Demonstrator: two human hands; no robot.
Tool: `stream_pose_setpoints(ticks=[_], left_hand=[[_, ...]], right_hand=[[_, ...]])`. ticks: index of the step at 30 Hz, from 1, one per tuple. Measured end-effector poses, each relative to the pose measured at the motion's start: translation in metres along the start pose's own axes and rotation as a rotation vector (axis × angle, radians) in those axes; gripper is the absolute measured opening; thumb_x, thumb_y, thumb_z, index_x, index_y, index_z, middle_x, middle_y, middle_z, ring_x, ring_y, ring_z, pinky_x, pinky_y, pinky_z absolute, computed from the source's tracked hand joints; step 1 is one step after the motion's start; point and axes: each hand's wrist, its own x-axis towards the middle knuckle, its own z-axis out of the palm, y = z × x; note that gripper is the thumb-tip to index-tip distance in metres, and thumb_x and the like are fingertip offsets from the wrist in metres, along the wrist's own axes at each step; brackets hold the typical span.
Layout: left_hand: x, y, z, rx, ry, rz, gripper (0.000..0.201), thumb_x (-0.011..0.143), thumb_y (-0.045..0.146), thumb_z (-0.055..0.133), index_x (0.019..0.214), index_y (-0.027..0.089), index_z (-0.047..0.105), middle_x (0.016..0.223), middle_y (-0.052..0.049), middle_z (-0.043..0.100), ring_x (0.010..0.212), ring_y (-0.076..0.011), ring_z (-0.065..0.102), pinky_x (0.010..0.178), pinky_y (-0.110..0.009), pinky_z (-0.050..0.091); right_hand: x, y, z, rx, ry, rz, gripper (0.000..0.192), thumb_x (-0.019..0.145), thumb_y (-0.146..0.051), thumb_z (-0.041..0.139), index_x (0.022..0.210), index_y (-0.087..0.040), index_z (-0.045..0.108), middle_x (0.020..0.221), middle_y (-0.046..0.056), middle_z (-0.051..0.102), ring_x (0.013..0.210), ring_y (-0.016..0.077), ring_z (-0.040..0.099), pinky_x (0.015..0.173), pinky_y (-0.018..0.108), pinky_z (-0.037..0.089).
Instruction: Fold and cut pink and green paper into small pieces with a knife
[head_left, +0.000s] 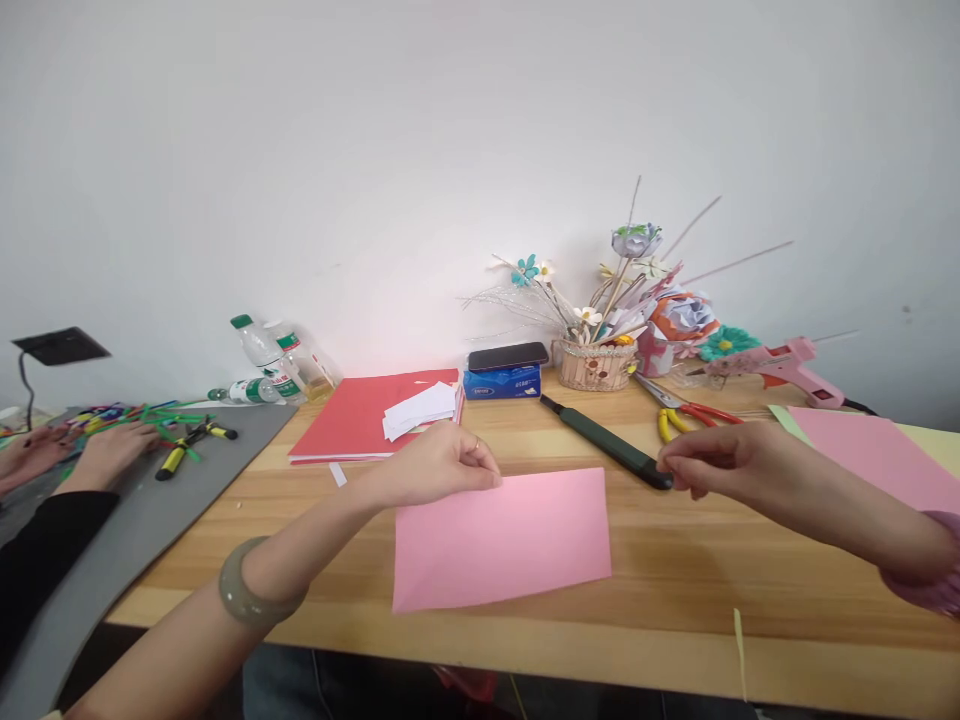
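Observation:
A sheet of pink paper point(510, 545) stands tilted over the near part of the table, its lower edge towards me. My left hand point(446, 465) pinches it at the top edge, left of the middle. To the right, my right hand point(720, 462) is closed, thumb and fingertips together. Its fingertips overlap the rear end of a dark green and black utility knife point(607, 442), which points away to the left. Whether they grip the knife or something small hidden in them, I cannot tell.
Behind the paper are a red folder point(352, 410) with white slips and a phone point(508, 355) on a blue tissue pack point(502, 383). Scissors point(675, 405), a pink glue gun point(799, 370) and a flower basket point(596, 365) stand right. A co-worker's hands point(112, 455) work left.

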Motion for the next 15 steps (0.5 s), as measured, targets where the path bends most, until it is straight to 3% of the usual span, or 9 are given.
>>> stream_pose_setpoints(ticks=[2,5,9,12,15], left_hand=[[0.001,0.003,0.001,-0.036,-0.044,0.014,0.016,0.073,0.026,0.060,0.075,0.015,0.070,0.075,0.000,0.070,0.071,-0.0136,0.062,0.059,-0.019,0.042],[0.004,0.010,0.007,-0.079,-0.086,0.052,0.015,0.072,0.024,0.061,0.077,0.014,0.071,0.074,0.000,0.070,0.068,-0.0121,0.060,0.058,-0.018,0.042],[0.010,0.018,0.017,-0.087,-0.050,0.062,0.017,0.070,0.023,0.059,0.077,0.013,0.071,0.073,0.000,0.069,0.065,-0.0119,0.058,0.056,-0.019,0.040],[0.014,0.022,0.024,-0.059,-0.032,0.068,0.020,0.069,0.025,0.057,0.078,0.013,0.071,0.073,-0.001,0.068,0.064,-0.0127,0.058,0.053,-0.019,0.039],[0.018,0.027,0.029,0.020,0.011,0.089,0.022,0.068,0.025,0.054,0.076,0.015,0.072,0.069,0.001,0.066,0.061,-0.0119,0.056,0.049,-0.019,0.036]], right_hand=[[0.001,-0.004,0.002,0.017,-0.011,0.013,0.031,0.082,-0.046,0.047,0.082,-0.022,0.068,0.081,0.002,0.069,0.071,0.0181,0.062,0.061,0.029,0.046],[0.005,-0.023,0.012,0.105,-0.071,-0.030,0.049,0.080,-0.055,0.048,0.114,-0.020,0.060,0.111,0.006,0.065,0.099,0.0223,0.059,0.080,0.033,0.046],[0.010,-0.047,0.027,0.123,-0.191,-0.101,0.037,0.082,-0.049,0.050,0.098,-0.021,0.067,0.093,0.003,0.069,0.085,0.0180,0.062,0.071,0.028,0.047],[0.012,-0.052,0.032,0.090,-0.189,-0.110,0.032,0.084,-0.043,0.047,0.082,-0.020,0.069,0.074,0.000,0.067,0.070,0.0158,0.060,0.061,0.026,0.044],[0.012,-0.051,0.033,0.090,-0.185,-0.100,0.034,0.083,-0.045,0.047,0.081,-0.020,0.070,0.070,0.000,0.066,0.067,0.0151,0.058,0.057,0.025,0.042]])
